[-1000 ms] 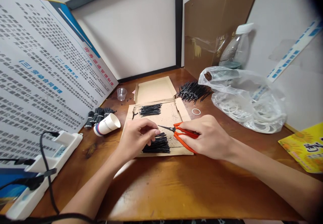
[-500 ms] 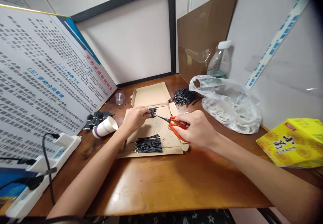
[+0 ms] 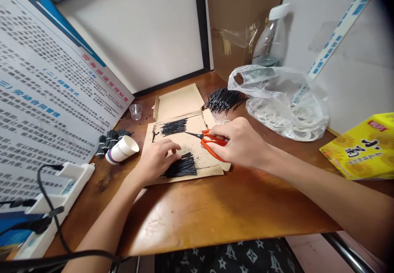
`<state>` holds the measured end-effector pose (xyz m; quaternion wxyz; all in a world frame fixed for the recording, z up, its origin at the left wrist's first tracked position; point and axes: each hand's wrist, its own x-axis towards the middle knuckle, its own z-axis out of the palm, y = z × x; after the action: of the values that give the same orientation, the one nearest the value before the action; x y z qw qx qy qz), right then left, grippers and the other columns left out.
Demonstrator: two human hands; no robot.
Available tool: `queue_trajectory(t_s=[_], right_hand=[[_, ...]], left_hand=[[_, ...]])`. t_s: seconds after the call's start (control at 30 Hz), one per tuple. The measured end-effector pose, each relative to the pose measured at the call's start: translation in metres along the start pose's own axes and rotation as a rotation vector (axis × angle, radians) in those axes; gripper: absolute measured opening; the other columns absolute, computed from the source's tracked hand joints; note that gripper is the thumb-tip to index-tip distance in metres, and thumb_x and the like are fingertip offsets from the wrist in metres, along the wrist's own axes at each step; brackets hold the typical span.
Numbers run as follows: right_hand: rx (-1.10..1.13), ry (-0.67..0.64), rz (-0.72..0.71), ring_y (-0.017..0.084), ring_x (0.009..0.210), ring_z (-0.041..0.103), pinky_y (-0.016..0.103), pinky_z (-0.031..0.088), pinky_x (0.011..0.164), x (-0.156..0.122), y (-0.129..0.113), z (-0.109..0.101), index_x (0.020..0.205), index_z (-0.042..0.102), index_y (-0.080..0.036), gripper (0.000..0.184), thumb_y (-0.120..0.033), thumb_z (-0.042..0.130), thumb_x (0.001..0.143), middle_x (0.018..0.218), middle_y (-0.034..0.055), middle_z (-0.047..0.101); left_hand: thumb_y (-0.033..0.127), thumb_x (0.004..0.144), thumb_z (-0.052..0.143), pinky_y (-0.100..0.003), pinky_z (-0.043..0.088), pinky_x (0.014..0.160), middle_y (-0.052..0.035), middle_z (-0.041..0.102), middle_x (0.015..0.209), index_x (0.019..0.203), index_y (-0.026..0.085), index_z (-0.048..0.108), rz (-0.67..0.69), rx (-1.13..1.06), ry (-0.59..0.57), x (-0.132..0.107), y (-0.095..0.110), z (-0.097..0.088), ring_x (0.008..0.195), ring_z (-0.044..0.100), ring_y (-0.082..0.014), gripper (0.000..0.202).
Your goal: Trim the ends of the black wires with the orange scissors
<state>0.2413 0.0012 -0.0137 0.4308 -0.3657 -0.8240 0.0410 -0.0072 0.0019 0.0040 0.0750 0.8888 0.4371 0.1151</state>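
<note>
My right hand (image 3: 243,142) grips orange-handled scissors (image 3: 212,139) with narrow dark blades that point left, over the opened cardboard box (image 3: 212,170). Their tips lie near the right end of the far row of short black wires (image 3: 174,127). Lower down, my left hand (image 3: 158,158) rests at the near pile of black wires (image 3: 183,166); its thumb touches the pile, and the index finger is bent with a gap to the thumb. Part of the near pile is hidden under this hand. Small dark scraps are scattered on the cardboard.
A heap of black wires (image 3: 224,100) lies behind the box, beside a plastic bag (image 3: 286,113) of white coils. Bottle (image 3: 271,39) and yellow box (image 3: 363,146) stand right. Left are a tipped paper cup (image 3: 122,150), tied wire bundles (image 3: 106,142), clear cup (image 3: 136,111) and power strip (image 3: 61,199).
My left hand has left the far row of wires and come nearer, down to the near pile. The scissors stay in my right hand, by the far row. The view has tilted downward.
</note>
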Motion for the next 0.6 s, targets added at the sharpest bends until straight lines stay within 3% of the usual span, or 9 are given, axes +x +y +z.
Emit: queue_trajectory(t_s=[0.13,0.23,0.37,0.47,0.6], right_hand=[[-0.016,-0.022,0.008,0.007,0.042,0.028,0.026,0.021,0.047,-0.001,0.001,0.001,0.059,0.062,-0.014,0.026,-0.027,0.055,0.08,0.044,-0.0033,0.041],[-0.034,-0.036,0.013,0.008,0.042,0.027,0.026,0.021,0.047,-0.002,0.002,0.002,0.06,0.063,-0.015,0.025,-0.028,0.055,0.079,0.044,-0.0037,0.039],[-0.036,-0.023,-0.008,0.008,0.042,0.03,0.025,0.023,0.047,-0.003,0.002,0.004,0.063,0.065,-0.014,0.021,-0.025,0.055,0.078,0.044,-0.0031,0.043],[-0.046,-0.035,-0.019,0.008,0.043,0.032,0.025,0.025,0.047,-0.004,0.002,0.004,0.064,0.065,-0.014,0.021,-0.025,0.055,0.078,0.046,-0.0017,0.048],[-0.05,-0.062,-0.009,0.008,0.043,0.032,0.025,0.025,0.046,-0.005,0.002,0.004,0.064,0.065,-0.014,0.02,-0.024,0.055,0.079,0.047,-0.0019,0.048]], left_hand=[[0.017,0.086,0.058,-0.028,0.044,0.069,-0.0038,0.063,0.083,0.087,0.017,0.067,0.025,-0.037,-0.125,0.0,0.008,0.009,0.077,0.058,-0.0161,0.009],[0.016,0.086,0.058,-0.029,0.044,0.07,-0.0038,0.062,0.084,0.085,0.017,0.065,-0.025,-0.034,-0.093,0.001,0.007,0.012,0.077,0.057,-0.0169,0.007],[0.019,0.091,0.053,-0.028,0.043,0.071,-0.0041,0.061,0.087,0.088,0.016,0.062,-0.006,-0.093,-0.039,-0.004,0.013,0.001,0.08,0.056,-0.0166,0.01],[0.02,0.088,0.059,-0.026,0.042,0.069,-0.0025,0.06,0.084,0.086,0.016,0.063,0.032,-0.168,-0.111,-0.008,0.019,-0.006,0.077,0.056,-0.0152,0.006],[0.014,0.086,0.06,-0.026,0.041,0.067,-0.0012,0.06,0.081,0.082,0.017,0.063,0.024,-0.164,-0.149,-0.008,0.021,0.0,0.074,0.055,-0.0142,0.006]])
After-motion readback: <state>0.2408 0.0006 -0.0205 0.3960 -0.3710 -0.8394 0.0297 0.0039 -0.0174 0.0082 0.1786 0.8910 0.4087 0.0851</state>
